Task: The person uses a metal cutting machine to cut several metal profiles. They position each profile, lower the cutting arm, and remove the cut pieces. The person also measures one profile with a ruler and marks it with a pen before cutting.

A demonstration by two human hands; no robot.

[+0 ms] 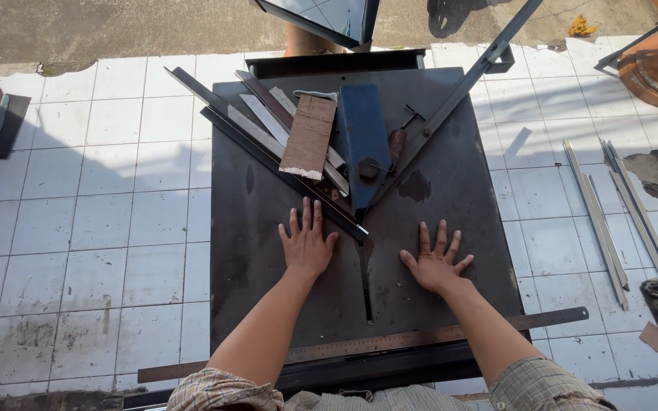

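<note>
Both hands lie flat, fingers spread and gripping nothing, on a dark, stained metal saw table (451, 198). The left hand (308, 245) rests just below a long black angled guide bar (283, 164); the right hand (434, 262) sits right of the narrow blade slot (365, 281). Between and beyond them stands a blue metal blade guard (362, 137), beside a rough brown board (309, 137) and flat grey strips (268, 122). A long rusty steel ruler (390, 342) crosses near the forearms. White floor tiles (116, 190) surround the table.

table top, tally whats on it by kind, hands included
hands flat on the table: 2, left hand, right hand
blue block: 1
brown board: 1
long ruler: 1
total: 5
</note>
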